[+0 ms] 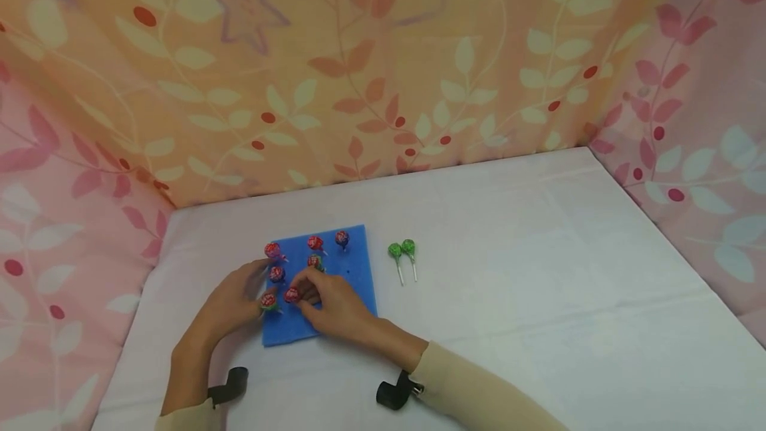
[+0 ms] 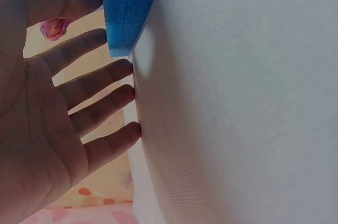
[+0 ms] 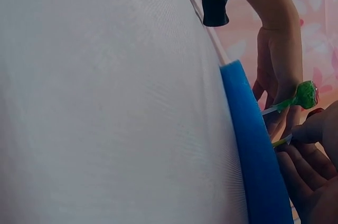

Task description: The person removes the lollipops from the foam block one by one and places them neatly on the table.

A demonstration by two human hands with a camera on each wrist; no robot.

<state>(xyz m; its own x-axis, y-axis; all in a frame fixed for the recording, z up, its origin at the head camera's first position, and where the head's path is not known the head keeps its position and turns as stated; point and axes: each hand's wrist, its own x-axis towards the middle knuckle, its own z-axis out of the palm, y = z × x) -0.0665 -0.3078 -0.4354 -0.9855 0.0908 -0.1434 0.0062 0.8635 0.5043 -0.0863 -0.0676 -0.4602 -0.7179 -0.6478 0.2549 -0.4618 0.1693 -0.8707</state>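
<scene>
Head view: we count six lollipops (image 1: pixel 315 243) standing in the blue board (image 1: pixel 356 294), a seventh lollipop (image 1: pixel 291 294) pinched over it by the right hand (image 1: pixel 338 304), seating unconfirmed, the left hand (image 1: pixel 230 301) spread at its edge; two green lollipops (image 1: pixel 395 251) lie unplaced alongside

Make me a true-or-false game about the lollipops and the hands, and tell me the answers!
1. The right hand pinches a lollipop over the board. True.
2. The board is yellow. False: it is blue.
3. The left hand is at the board's left edge with its fingers spread. True.
4. Two green lollipops lie on the white table. True.
5. The green lollipops are left of the board. False: they are to its right.
6. The cloth behind the table is plain. False: it has leaves on it.
</scene>
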